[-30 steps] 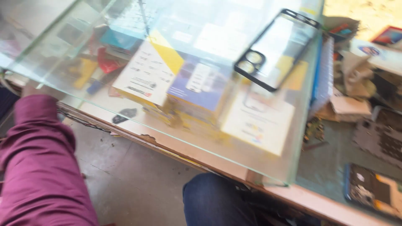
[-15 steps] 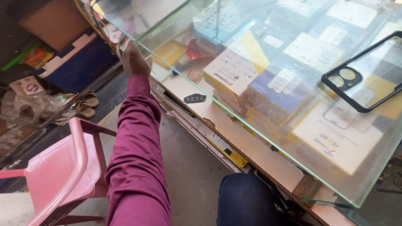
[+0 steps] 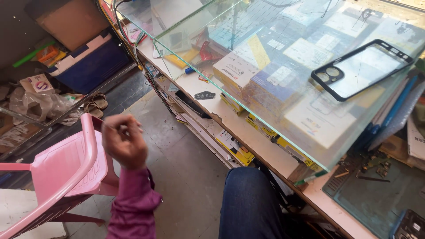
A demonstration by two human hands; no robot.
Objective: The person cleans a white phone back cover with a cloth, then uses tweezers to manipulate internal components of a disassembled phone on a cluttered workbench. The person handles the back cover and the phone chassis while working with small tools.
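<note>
Yellow-white boxes (image 3: 248, 66) under glass; left hand (image 3: 125, 140) curled, perhaps pinching something thin.

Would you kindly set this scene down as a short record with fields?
Setting: counter with a glass top over stacked boxes
Left hand: hand raised above the floor, loosely curled, beside a pink chair; something thin may be pinched, too blurred to tell
Right hand: not in view
On the glass: black phone case, lying flat, camera cutouts toward the left
Under the glass: boxes, yellow, blue and white
Lower shelf: small dark oval item
Foreground: knee in blue jeans
</note>
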